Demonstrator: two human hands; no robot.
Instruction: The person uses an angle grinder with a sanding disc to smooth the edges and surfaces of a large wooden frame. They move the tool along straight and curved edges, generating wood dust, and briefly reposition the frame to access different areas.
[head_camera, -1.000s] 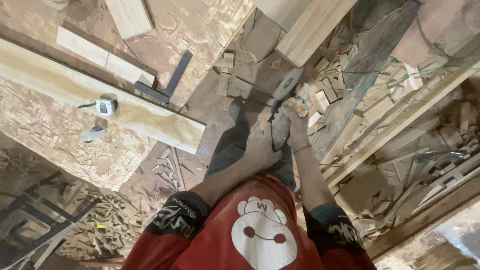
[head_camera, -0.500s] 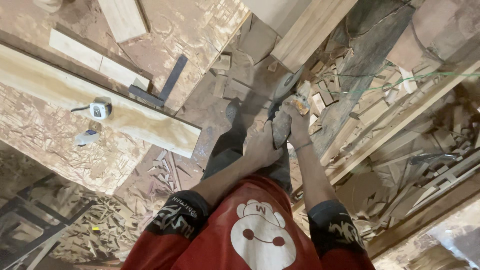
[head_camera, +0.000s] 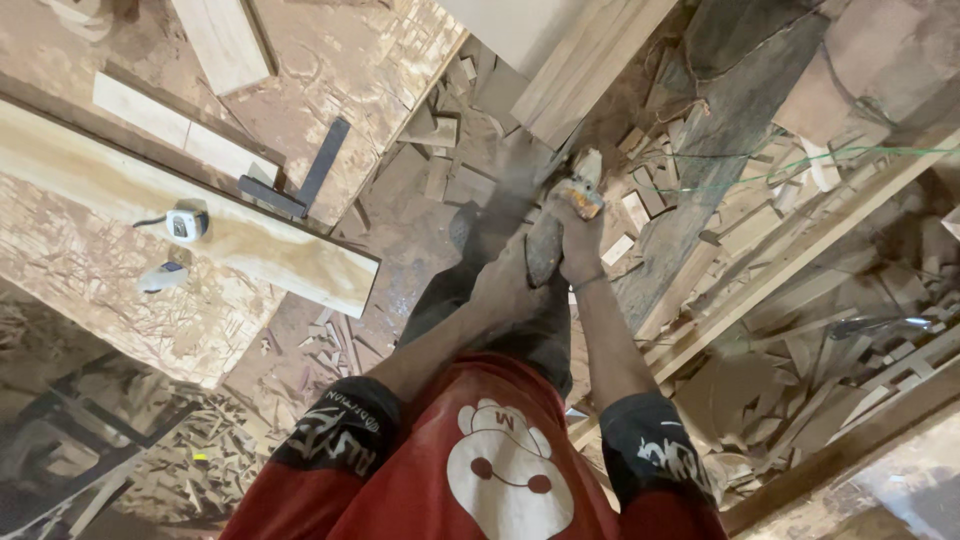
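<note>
Both my arms reach down over my red shirt to a small angle grinder (head_camera: 565, 215) with a grey disc and an orange head. My left hand (head_camera: 505, 285) wraps the dark rear of its body. Closer to the head of the tool is my right hand (head_camera: 582, 242), which grips it just behind the disc. The disc hangs over floor offcuts beside a dark slanted board (head_camera: 720, 130). Below the hands my dark trousers show.
A long pale plank (head_camera: 250, 250) lies on the chipboard bench (head_camera: 120, 300) at left, with a tape measure (head_camera: 187, 225) and a black try square (head_camera: 300, 185). Wood offcuts (head_camera: 440, 150) litter the floor. Long timbers (head_camera: 800, 260) and a green cord (head_camera: 850, 155) run at right.
Both hands stay on the grinder in nearly the same place. The view has shifted slightly, so the bench and plank sit a little lower in the picture.
</note>
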